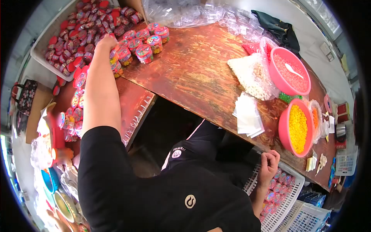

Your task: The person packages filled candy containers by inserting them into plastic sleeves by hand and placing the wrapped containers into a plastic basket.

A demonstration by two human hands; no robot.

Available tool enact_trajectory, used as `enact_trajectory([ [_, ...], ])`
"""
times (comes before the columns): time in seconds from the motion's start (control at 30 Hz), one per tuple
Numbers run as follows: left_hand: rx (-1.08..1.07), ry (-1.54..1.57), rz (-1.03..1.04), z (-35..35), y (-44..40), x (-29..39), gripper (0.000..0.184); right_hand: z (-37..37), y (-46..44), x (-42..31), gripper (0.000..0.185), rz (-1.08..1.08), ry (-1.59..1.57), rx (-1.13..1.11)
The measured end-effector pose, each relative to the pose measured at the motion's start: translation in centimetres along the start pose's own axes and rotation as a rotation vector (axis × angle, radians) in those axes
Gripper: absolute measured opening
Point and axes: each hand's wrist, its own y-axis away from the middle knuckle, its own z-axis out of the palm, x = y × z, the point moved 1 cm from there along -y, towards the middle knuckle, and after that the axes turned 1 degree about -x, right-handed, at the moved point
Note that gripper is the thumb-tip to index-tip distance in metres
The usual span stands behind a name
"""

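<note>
My left hand reaches far forward, between the tub of small red-lidded jars and a group of filled jars. Its fingers are mostly hidden behind the back of the hand, so what it holds, if anything, does not show. Close by stand clear round jars with pink lids and colourful contents, some stacked. Above a white plastic basket at the table's front edge, my right hand is curled closed; nothing shows in it. Rows of small pink-topped jars fill that basket.
At the right, pink bowls hold pink bits with a white spoon and yellow pieces. A bag of white pieces and white slips lie near. Clear empty containers sit at the back. More jars line the left.
</note>
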Motion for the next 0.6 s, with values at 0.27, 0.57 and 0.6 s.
enact_trajectory([
  [0.27,0.349,0.329,-0.207,-4.0,10.6,4.0,0.071,0.3,0.2,0.2,0.006,0.106,-0.068,-0.004],
  [0.57,0.137,0.636,0.762,-7.0,22.4,21.5,0.064,0.0,0.1,0.2,0.008,0.184,-0.014,-0.198],
  [0.6,0.16,0.558,0.816,-6.7,24.9,24.3,0.065,0.4,0.3,0.4,0.008,0.235,-0.059,-0.21],
])
